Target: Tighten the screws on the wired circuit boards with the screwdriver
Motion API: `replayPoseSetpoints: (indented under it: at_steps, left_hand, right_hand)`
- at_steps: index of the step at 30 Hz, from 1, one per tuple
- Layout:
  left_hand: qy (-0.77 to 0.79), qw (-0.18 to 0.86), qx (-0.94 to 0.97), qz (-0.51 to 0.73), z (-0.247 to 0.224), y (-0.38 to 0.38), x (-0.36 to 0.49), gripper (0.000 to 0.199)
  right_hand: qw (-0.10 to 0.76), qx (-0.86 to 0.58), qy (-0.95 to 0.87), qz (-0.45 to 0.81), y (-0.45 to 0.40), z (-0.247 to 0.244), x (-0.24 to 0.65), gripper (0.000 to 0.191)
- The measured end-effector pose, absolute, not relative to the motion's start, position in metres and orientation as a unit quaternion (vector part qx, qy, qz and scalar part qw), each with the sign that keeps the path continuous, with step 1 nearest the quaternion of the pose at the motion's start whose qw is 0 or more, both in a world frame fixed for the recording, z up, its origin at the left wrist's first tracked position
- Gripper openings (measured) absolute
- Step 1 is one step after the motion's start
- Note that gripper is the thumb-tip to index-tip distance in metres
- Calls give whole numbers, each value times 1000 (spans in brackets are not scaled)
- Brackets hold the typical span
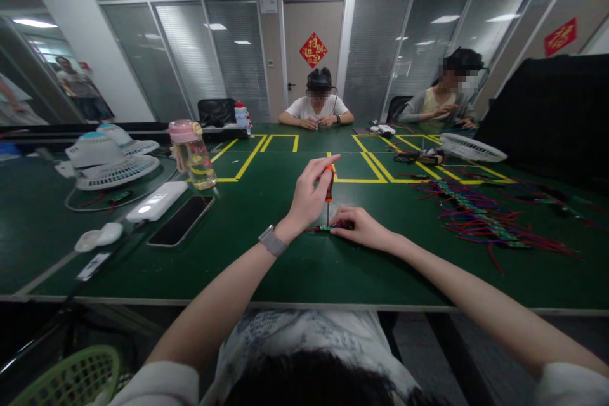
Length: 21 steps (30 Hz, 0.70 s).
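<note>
Orange-black, slim-shafted screwdriver point(329, 194) clasped in left hand point(310, 193); right hand point(362, 228) pinches flat green circuit board point(324, 229).

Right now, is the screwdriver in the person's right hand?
No, the left hand holds the screwdriver, while the right hand is down at the small circuit board.
</note>
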<state>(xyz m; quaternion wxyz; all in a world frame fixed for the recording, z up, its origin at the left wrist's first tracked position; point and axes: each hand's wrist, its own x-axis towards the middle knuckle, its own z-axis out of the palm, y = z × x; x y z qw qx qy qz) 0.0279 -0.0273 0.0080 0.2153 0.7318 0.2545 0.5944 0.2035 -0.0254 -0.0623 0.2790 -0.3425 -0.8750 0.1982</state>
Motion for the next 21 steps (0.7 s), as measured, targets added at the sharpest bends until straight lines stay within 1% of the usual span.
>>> replayPoseSetpoints:
  at_steps: [3,6,9,13,16,21]
  left_hand:
    - [250,239,723,598,6,-26,28,29]
    - [273,183,727,603,6,-27,28,20]
    - [288,160,728,601,6,-28,27,20]
    - [266,206,727,598,6,-26,28,30]
    - [256,228,717,606,5,-25,29,30]
    - [276,161,726,609,5,-26,28,21]
  right_hand:
    - [279,-343,-874,200,-25,-62,203,19]
    - [280,-343,-874,200,-26,-62,203,19]
    - [281,-343,-874,200,-26,-62,203,19]
    - [280,-341,-876,197,-25,-62,203,19]
    - [281,-343,-875,196,-25,-62,203,19]
    - [282,-342,-874,198,-26,-62,203,18]
